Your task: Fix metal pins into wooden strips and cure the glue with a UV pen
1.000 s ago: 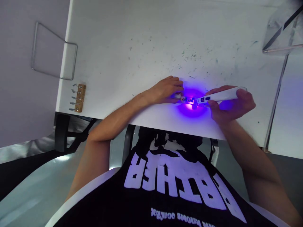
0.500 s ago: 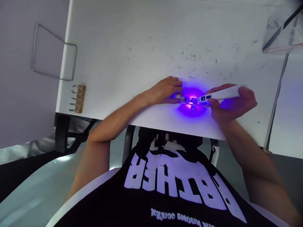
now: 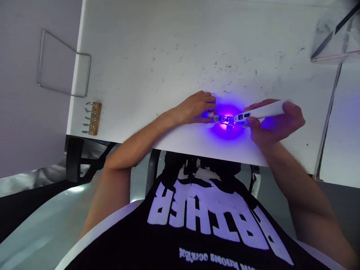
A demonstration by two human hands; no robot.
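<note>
Head view is looking down on a white table (image 3: pixel 174 45), where two bare hands are meeting near the front edge. The right hand (image 3: pixel 277 122) is gripping a white pen light (image 3: pixel 260 111), fingers wrapped round its barrel, tip pointing left and glowing violet onto the table. Under that glow a small metal part (image 3: pixel 223 119) is lying flat on the table — its detail is washing out in the light. The left hand (image 3: pixel 197 108) is resting palm-down just left of it, fingertips pinching or pressing the part's left end; which of the two I cannot tell. The pen's tip is sitting at the part's right end, touching or nearly so.

Well off to the left, near the table's corner, a wooden block (image 3: pixel 95 117) is lying with a row of metal pins sticking out of its side. At the far right a clear plastic box (image 3: pixel 334 41) is standing on the table — a dark strip is showing inside it, nothing more clearly.
</note>
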